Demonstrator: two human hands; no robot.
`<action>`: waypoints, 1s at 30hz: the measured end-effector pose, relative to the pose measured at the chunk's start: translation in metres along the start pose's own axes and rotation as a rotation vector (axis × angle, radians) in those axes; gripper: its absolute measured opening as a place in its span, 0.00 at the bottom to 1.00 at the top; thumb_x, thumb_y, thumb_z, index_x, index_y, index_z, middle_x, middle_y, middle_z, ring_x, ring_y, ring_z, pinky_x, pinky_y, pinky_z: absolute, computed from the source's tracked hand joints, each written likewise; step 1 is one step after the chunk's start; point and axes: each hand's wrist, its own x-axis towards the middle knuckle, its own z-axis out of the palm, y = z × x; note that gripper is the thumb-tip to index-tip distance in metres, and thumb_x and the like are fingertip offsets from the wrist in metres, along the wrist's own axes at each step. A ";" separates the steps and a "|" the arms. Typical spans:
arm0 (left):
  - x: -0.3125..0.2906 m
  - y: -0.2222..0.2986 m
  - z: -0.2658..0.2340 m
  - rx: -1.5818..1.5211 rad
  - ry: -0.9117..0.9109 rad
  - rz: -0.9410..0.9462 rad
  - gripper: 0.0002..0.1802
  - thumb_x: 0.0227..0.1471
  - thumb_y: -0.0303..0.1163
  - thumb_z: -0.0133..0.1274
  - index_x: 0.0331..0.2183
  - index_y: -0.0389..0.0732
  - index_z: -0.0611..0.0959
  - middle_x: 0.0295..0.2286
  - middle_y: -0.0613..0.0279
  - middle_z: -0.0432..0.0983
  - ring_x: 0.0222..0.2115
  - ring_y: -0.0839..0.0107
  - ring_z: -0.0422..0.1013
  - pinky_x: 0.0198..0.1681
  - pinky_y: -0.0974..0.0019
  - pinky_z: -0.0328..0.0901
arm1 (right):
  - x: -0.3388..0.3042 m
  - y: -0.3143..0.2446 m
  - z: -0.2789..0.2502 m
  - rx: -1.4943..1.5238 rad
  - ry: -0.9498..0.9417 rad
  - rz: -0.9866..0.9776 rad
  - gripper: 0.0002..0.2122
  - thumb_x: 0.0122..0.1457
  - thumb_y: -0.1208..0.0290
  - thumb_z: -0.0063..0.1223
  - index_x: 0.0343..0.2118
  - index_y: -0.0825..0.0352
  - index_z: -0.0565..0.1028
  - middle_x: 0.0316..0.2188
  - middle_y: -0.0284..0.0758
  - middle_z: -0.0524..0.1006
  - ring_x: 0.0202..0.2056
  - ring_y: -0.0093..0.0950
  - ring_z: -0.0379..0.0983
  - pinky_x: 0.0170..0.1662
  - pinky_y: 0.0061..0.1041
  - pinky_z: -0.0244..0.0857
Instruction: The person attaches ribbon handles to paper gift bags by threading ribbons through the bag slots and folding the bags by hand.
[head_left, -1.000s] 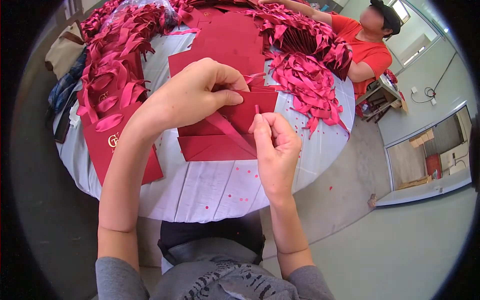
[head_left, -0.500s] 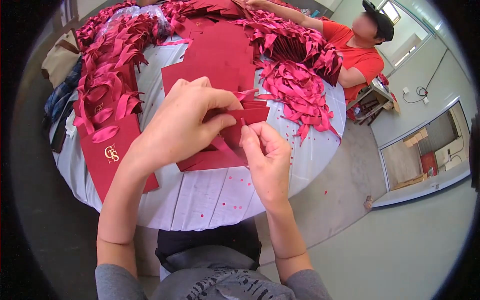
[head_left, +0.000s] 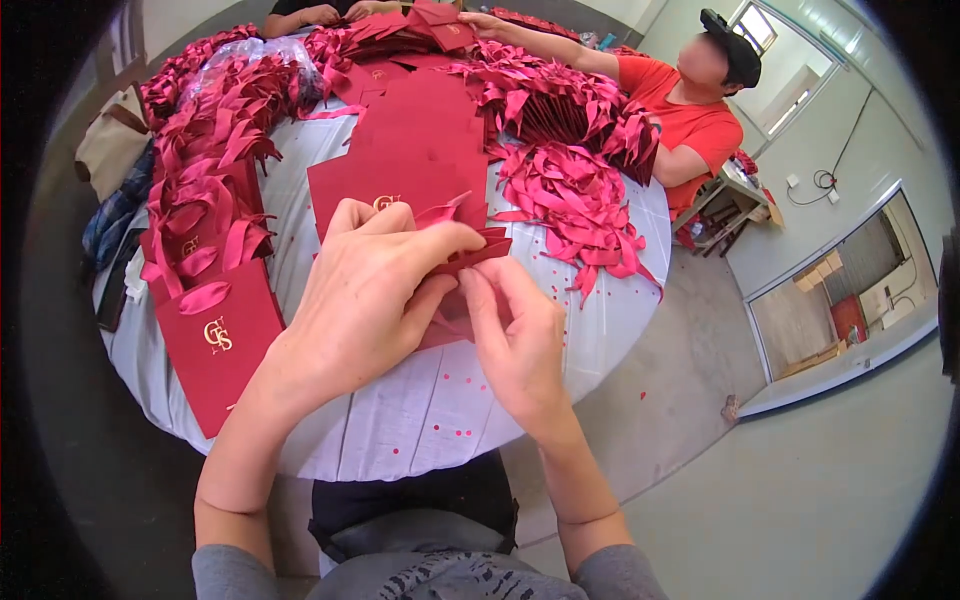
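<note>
A: Largest item?

B: A round table (head_left: 625,310), covered in white. At its right side a co-worker (head_left: 695,130) in red is noted, one arm reached across the far part.

A: Arrangement of stock?

B: A left row (head_left: 230,300) and a right row (head_left: 565,105) of ribboned bags are packed in overlap, presumably to save room. A flat stack (head_left: 425,120) is laid between them, straight ahead of the hands, likely for easy reach. A ribbon pile (head_left: 565,205) is heaped right of the stack; whether bags lie beneath cannot be told.

A: Position of the bag in work?

B: The bag (head_left: 494,246) is held between both hands, just this side of the stack.

A: Grip?

B: Its top edge is grasped by the left hand (head_left: 365,290), apparently so that the mouth is steadied. The right hand (head_left: 525,335) is pinched, thumb to forefinger, at the near panel. A ribbon strip (head_left: 452,322) runs toward that pinch and is judged to be caught in it; the contact itself is hidden.

A: Smallest items?

B: A ribbon end (head_left: 447,211), raised behind the left fingers; then red dots (head_left: 436,427), scattered on the cloth.
</note>
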 end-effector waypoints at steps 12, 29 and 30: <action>-0.009 0.009 0.000 0.041 0.005 0.025 0.22 0.40 0.22 0.60 0.41 0.39 0.75 0.29 0.64 0.79 0.29 0.65 0.71 0.37 0.64 0.57 | 0.053 -0.026 -0.051 -0.342 -0.303 -0.380 0.06 0.51 0.70 0.58 0.26 0.68 0.76 0.30 0.40 0.65 0.36 0.36 0.62 0.40 0.32 0.58; -0.014 0.015 0.006 0.036 0.101 0.063 0.17 0.40 0.21 0.59 0.35 0.40 0.72 0.24 0.64 0.76 0.26 0.67 0.72 0.32 0.64 0.57 | 0.112 -0.072 -0.048 -0.619 -1.172 0.041 0.09 0.49 0.70 0.53 0.22 0.73 0.76 0.12 0.38 0.71 0.16 0.26 0.68 0.23 0.30 0.61; -0.014 0.015 0.006 0.039 0.090 0.062 0.15 0.40 0.22 0.59 0.34 0.40 0.73 0.24 0.64 0.76 0.26 0.67 0.71 0.32 0.64 0.57 | 0.108 -0.070 -0.049 -0.560 -1.115 0.037 0.09 0.49 0.71 0.53 0.22 0.73 0.76 0.14 0.38 0.71 0.19 0.27 0.69 0.24 0.29 0.61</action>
